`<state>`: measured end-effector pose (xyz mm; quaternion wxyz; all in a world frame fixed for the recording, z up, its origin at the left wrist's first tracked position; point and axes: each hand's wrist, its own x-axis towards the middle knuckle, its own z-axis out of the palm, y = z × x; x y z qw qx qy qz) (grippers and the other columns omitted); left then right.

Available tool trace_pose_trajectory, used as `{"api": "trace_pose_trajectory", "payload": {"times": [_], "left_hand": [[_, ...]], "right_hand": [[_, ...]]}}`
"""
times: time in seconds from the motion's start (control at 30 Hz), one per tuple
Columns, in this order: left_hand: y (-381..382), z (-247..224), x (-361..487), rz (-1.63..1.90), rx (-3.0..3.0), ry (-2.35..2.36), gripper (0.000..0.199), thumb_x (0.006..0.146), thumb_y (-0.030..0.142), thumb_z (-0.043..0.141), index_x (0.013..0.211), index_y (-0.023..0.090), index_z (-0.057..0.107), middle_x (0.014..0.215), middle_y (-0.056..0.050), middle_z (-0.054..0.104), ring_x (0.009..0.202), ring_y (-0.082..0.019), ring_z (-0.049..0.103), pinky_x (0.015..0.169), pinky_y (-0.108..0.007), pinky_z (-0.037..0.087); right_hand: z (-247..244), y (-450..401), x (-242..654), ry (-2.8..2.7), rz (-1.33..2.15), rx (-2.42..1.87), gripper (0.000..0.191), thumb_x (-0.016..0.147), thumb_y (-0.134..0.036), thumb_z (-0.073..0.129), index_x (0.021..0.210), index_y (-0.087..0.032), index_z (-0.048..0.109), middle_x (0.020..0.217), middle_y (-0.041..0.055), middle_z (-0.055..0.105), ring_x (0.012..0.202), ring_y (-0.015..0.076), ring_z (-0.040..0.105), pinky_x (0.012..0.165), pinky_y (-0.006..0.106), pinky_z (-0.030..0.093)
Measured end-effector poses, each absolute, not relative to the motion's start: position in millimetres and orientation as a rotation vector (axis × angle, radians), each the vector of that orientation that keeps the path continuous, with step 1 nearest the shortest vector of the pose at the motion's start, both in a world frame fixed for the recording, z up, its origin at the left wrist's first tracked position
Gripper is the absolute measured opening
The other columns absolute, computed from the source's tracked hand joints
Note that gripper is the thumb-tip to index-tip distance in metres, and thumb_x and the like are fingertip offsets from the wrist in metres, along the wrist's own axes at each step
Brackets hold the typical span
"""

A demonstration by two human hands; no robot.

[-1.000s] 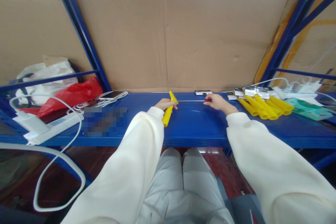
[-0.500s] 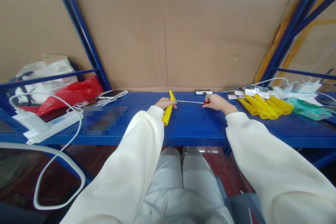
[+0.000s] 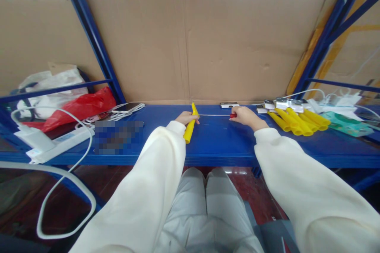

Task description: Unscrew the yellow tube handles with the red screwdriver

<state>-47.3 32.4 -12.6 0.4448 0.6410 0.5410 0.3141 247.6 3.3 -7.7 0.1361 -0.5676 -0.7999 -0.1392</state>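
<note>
My left hand (image 3: 186, 118) is closed around a yellow tapered tube (image 3: 189, 130), which stands tilted over the blue shelf (image 3: 221, 142). My right hand (image 3: 246, 117) grips the red handle of a screwdriver (image 3: 233, 115). Its long, thin metal shaft runs level to the left, and the tip meets the yellow tube beside my left fingers. Whether the tip goes into the tube cannot be made out. Just behind my right hand, a small white and black piece (image 3: 229, 105) lies by the cardboard.
Several yellow tubes with metal ends (image 3: 292, 120) lie at the right, beside a green packet (image 3: 346, 123). On the left are a phone (image 3: 126, 107) with white cable, a power strip (image 3: 61, 144) and a red bag (image 3: 80, 106). A cardboard panel (image 3: 237, 47) closes the back.
Both hands keep their holds in nearly the same place. The view has shifted slightly; the screwdriver and yellow tube stay in contact.
</note>
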Motion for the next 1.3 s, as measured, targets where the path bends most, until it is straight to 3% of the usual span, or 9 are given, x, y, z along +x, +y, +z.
{"api": "trace_pose_trajectory", "payload": {"times": [0.33, 0.53, 0.7, 0.87, 0.97, 1.13, 1.3], "left_hand": [[34.1, -12.8, -48.8, 0.768, 1.653, 1.353, 0.014, 0.076, 0.019, 0.07, 0.066, 0.011, 0.076, 0.057, -0.004, 0.069, 0.046, -0.01, 0.051, 0.05, -0.023, 0.041], [33.9, -12.6, -49.0, 0.766, 1.675, 1.359, 0.016, 0.076, 0.02, 0.07, 0.063, 0.011, 0.074, 0.054, -0.002, 0.066, 0.045, -0.01, 0.049, 0.048, -0.023, 0.038], [33.4, -12.2, -48.0, 0.778, 1.654, 1.354, 0.015, 0.076, 0.018, 0.07, 0.062, 0.012, 0.073, 0.055, -0.002, 0.066, 0.045, -0.01, 0.049, 0.049, -0.023, 0.039], [33.2, -11.6, -47.3, 0.769, 1.619, 1.342, 0.015, 0.077, 0.016, 0.068, 0.063, 0.012, 0.072, 0.053, -0.001, 0.065, 0.044, -0.009, 0.049, 0.048, -0.022, 0.039], [33.8, -12.2, -47.3, 0.775, 1.606, 1.337, 0.015, 0.076, 0.016, 0.069, 0.062, 0.012, 0.072, 0.054, -0.002, 0.066, 0.044, -0.009, 0.048, 0.048, -0.023, 0.04], [35.3, -13.8, -48.1, 0.787, 1.6, 1.338, 0.012, 0.075, 0.018, 0.069, 0.066, 0.012, 0.074, 0.059, -0.004, 0.07, 0.045, -0.01, 0.051, 0.049, -0.024, 0.042], [34.4, -13.4, -48.0, 0.792, 1.601, 1.338, 0.013, 0.075, 0.016, 0.069, 0.064, 0.012, 0.073, 0.056, -0.002, 0.068, 0.044, -0.01, 0.049, 0.048, -0.023, 0.04]], "right_hand": [[-0.6, -11.3, 235.2, -2.228, -0.43, -1.921, 0.022, 0.087, -0.043, 0.069, 0.091, -0.022, 0.068, 0.09, 0.0119, 0.076, 0.087, 0.028, 0.07, 0.071, 0.031, 0.043], [4.4, -18.4, 230.4, -2.323, -0.452, -1.969, 0.023, 0.089, -0.026, 0.052, 0.098, -0.017, 0.071, 0.098, 0.0145, 0.078, 0.099, 0.029, 0.071, 0.081, 0.034, 0.041], [6.3, -21.0, 227.8, -2.302, -0.483, -2.007, 0.025, 0.09, -0.026, 0.051, 0.104, -0.016, 0.069, 0.1, 0.0158, 0.077, 0.102, 0.0296, 0.07, 0.085, 0.035, 0.038], [6.7, -21.3, 226.7, -2.237, -0.508, -2.059, 0.029, 0.093, -0.028, 0.054, 0.116, -0.014, 0.065, 0.102, 0.0184, 0.076, 0.099, 0.0302, 0.07, 0.077, 0.033, 0.04], [5.4, -20.0, 228.0, -2.216, -0.489, -2.056, 0.029, 0.092, -0.03, 0.055, 0.115, -0.016, 0.064, 0.102, 0.0178, 0.076, 0.097, 0.0303, 0.07, 0.076, 0.033, 0.04], [2.7, -16.2, 233.3, -2.238, -0.384, -2.018, 0.031, 0.089, -0.028, 0.053, 0.115, -0.017, 0.065, 0.103, 0.015, 0.076, 0.101, 0.0306, 0.069, 0.086, 0.038, 0.04], [1.6, -13.9, 237.0, -2.263, -0.354, -2.017, 0.022, 0.085, -0.029, 0.055, 0.1, -0.019, 0.068, 0.099, 0.0125, 0.076, 0.097, 0.0295, 0.069, 0.086, 0.038, 0.04]]}}
